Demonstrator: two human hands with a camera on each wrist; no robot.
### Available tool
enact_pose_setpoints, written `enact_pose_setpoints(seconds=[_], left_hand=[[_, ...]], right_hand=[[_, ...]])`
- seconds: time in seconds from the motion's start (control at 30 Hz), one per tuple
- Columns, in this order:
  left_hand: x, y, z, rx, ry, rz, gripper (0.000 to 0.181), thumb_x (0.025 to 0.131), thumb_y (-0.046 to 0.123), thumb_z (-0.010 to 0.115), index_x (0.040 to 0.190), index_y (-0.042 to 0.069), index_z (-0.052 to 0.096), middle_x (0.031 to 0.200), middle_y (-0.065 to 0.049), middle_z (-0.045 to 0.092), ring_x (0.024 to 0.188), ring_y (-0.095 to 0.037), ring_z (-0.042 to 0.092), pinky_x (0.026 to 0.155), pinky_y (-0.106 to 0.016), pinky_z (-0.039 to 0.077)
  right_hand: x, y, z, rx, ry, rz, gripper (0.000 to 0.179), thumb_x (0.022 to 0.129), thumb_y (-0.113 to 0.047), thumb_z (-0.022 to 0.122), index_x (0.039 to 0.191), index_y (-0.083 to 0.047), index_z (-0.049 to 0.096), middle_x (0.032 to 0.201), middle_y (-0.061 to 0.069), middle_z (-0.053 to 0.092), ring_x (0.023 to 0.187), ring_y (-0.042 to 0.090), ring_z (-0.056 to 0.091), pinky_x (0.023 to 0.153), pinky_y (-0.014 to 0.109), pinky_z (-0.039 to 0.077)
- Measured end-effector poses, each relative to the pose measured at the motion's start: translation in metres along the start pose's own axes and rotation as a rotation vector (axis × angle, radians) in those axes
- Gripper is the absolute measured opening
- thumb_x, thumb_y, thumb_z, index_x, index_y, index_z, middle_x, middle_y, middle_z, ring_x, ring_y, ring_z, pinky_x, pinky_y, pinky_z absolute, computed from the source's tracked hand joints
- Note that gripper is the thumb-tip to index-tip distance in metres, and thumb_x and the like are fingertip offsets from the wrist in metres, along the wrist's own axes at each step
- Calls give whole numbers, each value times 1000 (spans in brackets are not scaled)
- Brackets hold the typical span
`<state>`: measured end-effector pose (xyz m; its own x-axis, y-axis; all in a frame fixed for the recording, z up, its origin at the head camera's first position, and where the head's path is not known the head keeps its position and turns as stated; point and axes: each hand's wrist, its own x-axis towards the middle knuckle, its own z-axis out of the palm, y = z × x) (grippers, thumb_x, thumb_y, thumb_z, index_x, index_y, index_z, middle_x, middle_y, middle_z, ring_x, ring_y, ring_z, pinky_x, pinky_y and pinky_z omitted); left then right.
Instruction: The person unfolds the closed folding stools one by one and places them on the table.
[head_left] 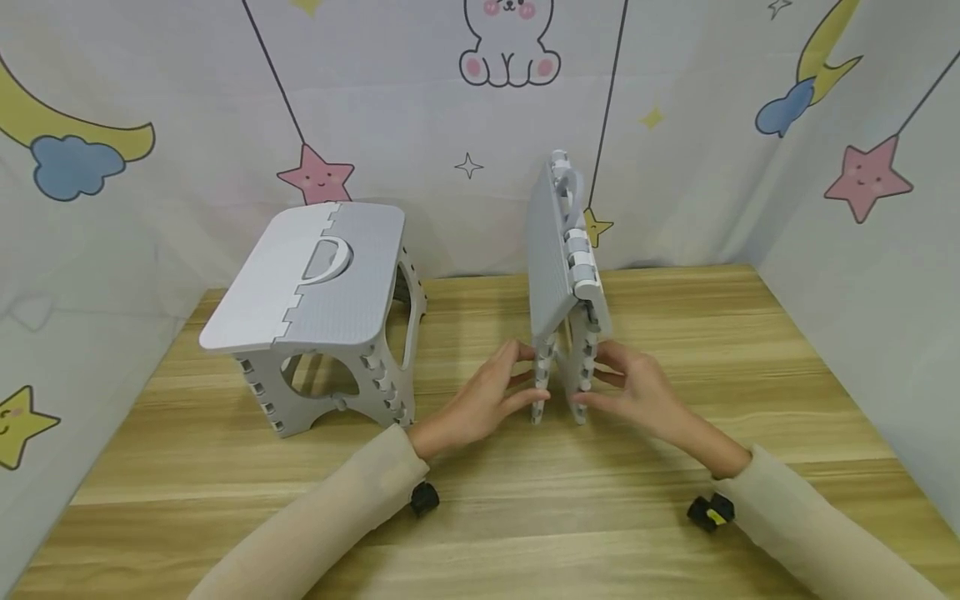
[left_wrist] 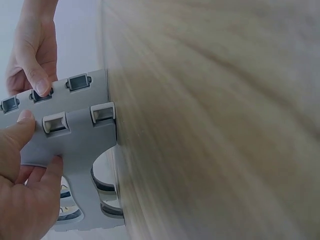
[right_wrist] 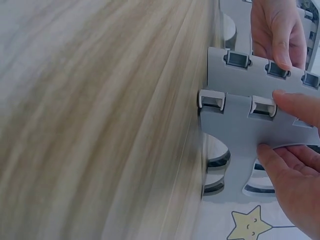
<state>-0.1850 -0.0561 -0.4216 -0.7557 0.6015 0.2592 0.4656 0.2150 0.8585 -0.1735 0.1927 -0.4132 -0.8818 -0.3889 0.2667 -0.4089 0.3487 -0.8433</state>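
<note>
A partly folded grey-and-white folding stool (head_left: 550,258) stands upright at right of centre, its top halves folded close together and its leg panels a narrow gap apart. My left hand (head_left: 486,402) pinches the edge of the left leg panel (left_wrist: 82,142), thumb on the near edge and fingers on the outer face. On the other side, my right hand (head_left: 647,398) grips the right leg panel (right_wrist: 237,122) in the same way, low near the tabletop. Hinge clips line both panel edges. The inner faces of the panels are mostly hidden.
A second folding stool (head_left: 345,304) stands unfolded to the left, its handle (head_left: 330,262) set in the flat top. Both rest on a wood-grain table (head_left: 525,533). A printed white cloth (head_left: 420,108) hangs behind and along the sides.
</note>
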Motion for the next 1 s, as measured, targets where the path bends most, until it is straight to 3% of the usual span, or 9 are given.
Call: enact_pose_setpoints(seconds=[0.4, 0.77, 1.0], left_hand=[[2, 1, 0, 0, -10, -6, 42, 94, 10, 68, 126, -1, 43, 134, -13, 46, 130, -20, 46, 105, -34, 45], [1, 1, 1, 13, -5, 44, 41, 93, 8, 68, 125, -1, 44, 133, -15, 46, 130, -23, 46, 104, -40, 46], [1, 3, 1, 14, -9, 55, 41, 93, 6, 68, 124, -4, 43, 132, -16, 46, 130, -25, 46, 104, -40, 46]], right_hand=[[-5, -1, -9, 13, 6, 25, 54, 77, 8, 82, 123, 14, 54, 125, 32, 59, 117, 45, 58, 95, 43, 50], [-11, 3, -18, -7, 12, 4, 56, 77, 9, 81, 126, 14, 53, 126, 32, 58, 118, 46, 57, 94, 45, 50], [-14, 5, -22, -28, 16, -10, 54, 77, 9, 81, 125, 12, 54, 125, 28, 60, 116, 43, 57, 94, 39, 51]])
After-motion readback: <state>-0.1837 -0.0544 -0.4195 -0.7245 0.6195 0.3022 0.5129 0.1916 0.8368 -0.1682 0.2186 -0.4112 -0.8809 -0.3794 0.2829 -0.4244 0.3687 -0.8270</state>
